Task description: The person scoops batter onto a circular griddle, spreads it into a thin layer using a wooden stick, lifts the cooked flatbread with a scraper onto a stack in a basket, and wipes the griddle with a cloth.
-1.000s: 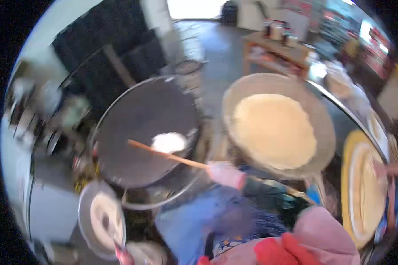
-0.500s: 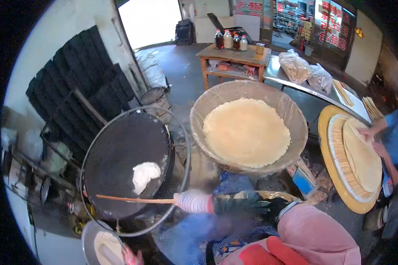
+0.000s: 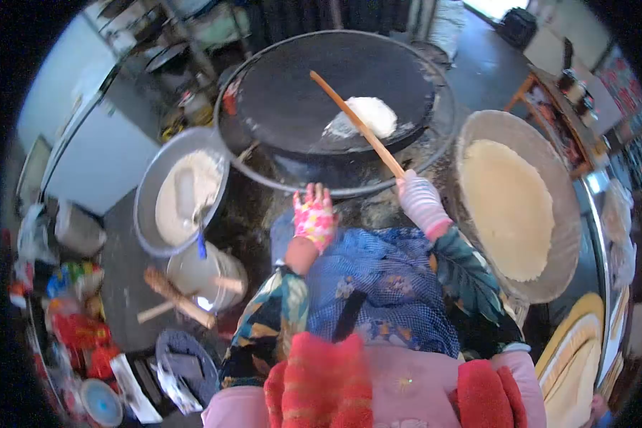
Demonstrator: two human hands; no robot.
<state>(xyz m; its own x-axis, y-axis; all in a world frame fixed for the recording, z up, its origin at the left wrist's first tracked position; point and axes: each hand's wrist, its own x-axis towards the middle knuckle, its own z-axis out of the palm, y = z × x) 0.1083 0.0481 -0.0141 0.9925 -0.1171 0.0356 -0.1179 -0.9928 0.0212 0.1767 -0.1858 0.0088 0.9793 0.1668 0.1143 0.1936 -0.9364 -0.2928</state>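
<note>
The left hand [image 3: 314, 217], gloved in blotchy pink, held nothing, its fingers loosely spread at the near edge of a metal ring [image 3: 353, 192], while the right hand [image 3: 422, 202], in striped knit, was wrapped around the near end of a slim wooden stick [image 3: 360, 125], seemingly for reach with the fingers clear of the griddle [image 3: 299, 93]. To either side, probably for easy access, stood 1 basin [image 3: 145, 203] of pale powder and 1 wide tub [image 3: 565, 214]. Beyond, the white dough [image 3: 379, 118], soft and ragged-edged, lay on the round, matte black griddle, partly behind the stick
</note>
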